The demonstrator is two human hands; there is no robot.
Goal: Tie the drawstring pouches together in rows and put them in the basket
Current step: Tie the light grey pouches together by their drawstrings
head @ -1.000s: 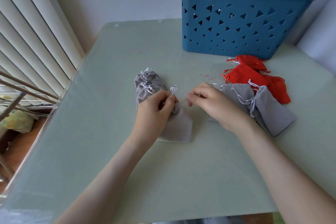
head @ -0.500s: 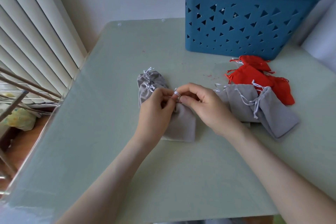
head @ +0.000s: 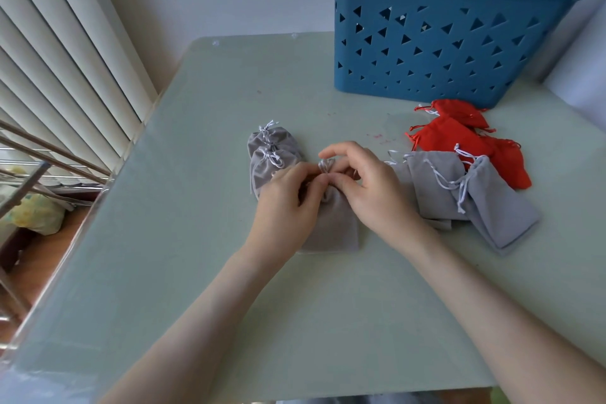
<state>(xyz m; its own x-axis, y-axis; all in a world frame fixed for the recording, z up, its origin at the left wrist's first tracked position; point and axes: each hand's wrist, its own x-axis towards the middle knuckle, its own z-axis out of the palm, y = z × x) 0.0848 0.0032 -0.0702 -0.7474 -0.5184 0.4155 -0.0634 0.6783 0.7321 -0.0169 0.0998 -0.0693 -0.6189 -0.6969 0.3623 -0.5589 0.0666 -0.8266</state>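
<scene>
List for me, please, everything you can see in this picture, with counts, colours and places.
basket: one, blue, far right of the table
red pouches: three, red, heaped in front of the basket
loose grey pouches: at least two, grey, overlapping, right of the hands
tied grey pouches: two, grey, left of the hands
middle grey pouch: one, grey, under the hands
drawstring: one, pale, at that pouch's neck
table: one, pale green
blinds: white, far left
left hand: pinches the drawstring
right hand: pinches the drawstring

Left hand point(head: 288, 203), right hand point(head: 370, 193) fingertips together, pinching drawstring point(head: 325, 166).
</scene>
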